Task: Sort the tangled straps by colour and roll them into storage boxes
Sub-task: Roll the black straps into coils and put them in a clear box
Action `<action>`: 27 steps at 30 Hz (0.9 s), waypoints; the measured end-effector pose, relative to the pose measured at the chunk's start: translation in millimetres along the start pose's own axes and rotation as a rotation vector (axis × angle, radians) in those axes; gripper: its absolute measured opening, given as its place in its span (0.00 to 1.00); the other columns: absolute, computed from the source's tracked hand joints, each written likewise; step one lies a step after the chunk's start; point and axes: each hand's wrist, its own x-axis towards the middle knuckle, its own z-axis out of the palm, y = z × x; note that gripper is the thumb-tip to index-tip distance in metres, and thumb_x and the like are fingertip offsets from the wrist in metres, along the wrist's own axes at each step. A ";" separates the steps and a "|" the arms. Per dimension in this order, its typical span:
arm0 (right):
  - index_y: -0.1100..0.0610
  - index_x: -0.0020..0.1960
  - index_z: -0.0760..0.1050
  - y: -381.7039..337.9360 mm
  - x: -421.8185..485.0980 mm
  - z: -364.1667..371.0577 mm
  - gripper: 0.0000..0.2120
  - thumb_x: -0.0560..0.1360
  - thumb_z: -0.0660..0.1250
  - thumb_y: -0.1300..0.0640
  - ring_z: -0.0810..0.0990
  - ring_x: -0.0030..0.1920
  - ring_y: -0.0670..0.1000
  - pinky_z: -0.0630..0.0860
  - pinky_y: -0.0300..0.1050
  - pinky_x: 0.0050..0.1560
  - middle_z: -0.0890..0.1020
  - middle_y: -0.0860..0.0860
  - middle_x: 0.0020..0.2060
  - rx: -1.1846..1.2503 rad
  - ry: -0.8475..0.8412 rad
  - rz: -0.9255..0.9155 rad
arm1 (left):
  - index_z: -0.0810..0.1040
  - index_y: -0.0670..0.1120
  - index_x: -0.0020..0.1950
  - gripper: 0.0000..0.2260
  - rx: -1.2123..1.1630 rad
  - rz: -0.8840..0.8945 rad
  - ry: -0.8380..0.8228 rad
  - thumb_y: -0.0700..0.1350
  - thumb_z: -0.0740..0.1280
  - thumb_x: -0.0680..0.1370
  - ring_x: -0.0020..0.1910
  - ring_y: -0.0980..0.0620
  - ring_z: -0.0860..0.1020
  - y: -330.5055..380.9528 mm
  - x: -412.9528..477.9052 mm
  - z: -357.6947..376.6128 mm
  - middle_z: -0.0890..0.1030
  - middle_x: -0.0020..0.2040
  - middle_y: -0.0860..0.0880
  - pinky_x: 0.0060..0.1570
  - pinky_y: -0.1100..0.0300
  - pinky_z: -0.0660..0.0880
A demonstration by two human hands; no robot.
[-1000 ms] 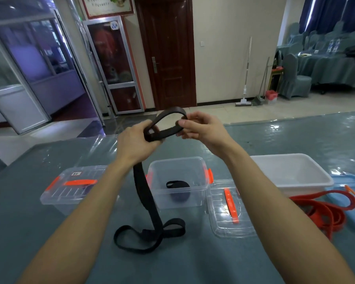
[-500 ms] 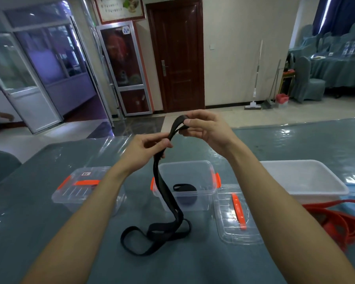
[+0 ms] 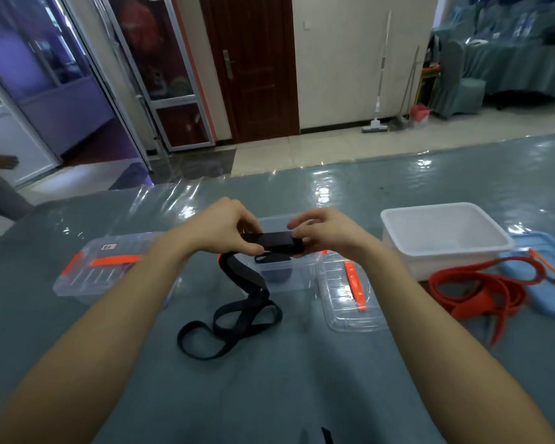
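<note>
Head view. Left hand (image 3: 220, 230) and right hand (image 3: 326, 230): both raised above the grey worktop (image 3: 285, 379), fingers closed on a flat folded section of the black strap (image 3: 271, 243), one hand at each end. Rest of the black strap: hangs down from the left hand and lies in loose loops on the worktop, in front of the clear open box (image 3: 289, 277). Clear open box: behind the hands, a dark rolled strap (image 3: 271, 259) inside. Clear lid (image 3: 350, 293) with orange clip: flat on the worktop, just right of that box. Closed clear box (image 3: 103, 267): to the left, orange latches. White tub (image 3: 442, 238): to the right. Red strap (image 3: 481, 290): tangled on the worktop in front of the white tub, reaching onto the blue lid (image 3: 545, 277).
</note>
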 end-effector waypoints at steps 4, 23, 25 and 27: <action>0.48 0.65 0.85 34.0 -17.8 3.7 0.18 0.76 0.77 0.54 0.84 0.49 0.49 0.80 0.43 0.50 0.85 0.48 0.51 -0.769 0.029 -0.133 | 0.90 0.55 0.50 0.09 0.149 0.016 -0.081 0.53 0.79 0.72 0.34 0.57 0.79 7.8 -5.7 32.8 0.83 0.33 0.56 0.39 0.54 0.79; 0.47 0.50 0.86 92.2 -29.8 44.2 0.16 0.66 0.86 0.48 0.76 0.33 0.40 0.72 0.37 0.39 0.76 0.39 0.31 -0.425 -0.071 -0.164 | 0.89 0.58 0.53 0.14 -0.229 0.098 -0.084 0.60 0.74 0.71 0.34 0.57 0.78 0.0 -26.9 81.0 0.84 0.35 0.58 0.37 0.65 0.73; 0.50 0.46 0.85 93.9 -31.3 40.2 0.11 0.68 0.85 0.53 0.75 0.31 0.47 0.79 0.45 0.36 0.70 0.44 0.28 -0.316 -0.061 -0.149 | 0.89 0.59 0.55 0.16 -0.243 0.073 -0.054 0.62 0.74 0.70 0.41 0.58 0.81 -5.2 -27.4 81.7 0.85 0.39 0.62 0.41 0.68 0.75; 0.49 0.47 0.86 93.0 -31.9 34.5 0.09 0.69 0.82 0.56 0.77 0.32 0.49 0.82 0.49 0.38 0.71 0.48 0.29 -0.299 -0.026 -0.172 | 0.89 0.59 0.57 0.16 -0.253 0.074 -0.036 0.61 0.75 0.71 0.48 0.59 0.82 -8.3 -27.1 82.1 0.87 0.44 0.64 0.46 0.68 0.78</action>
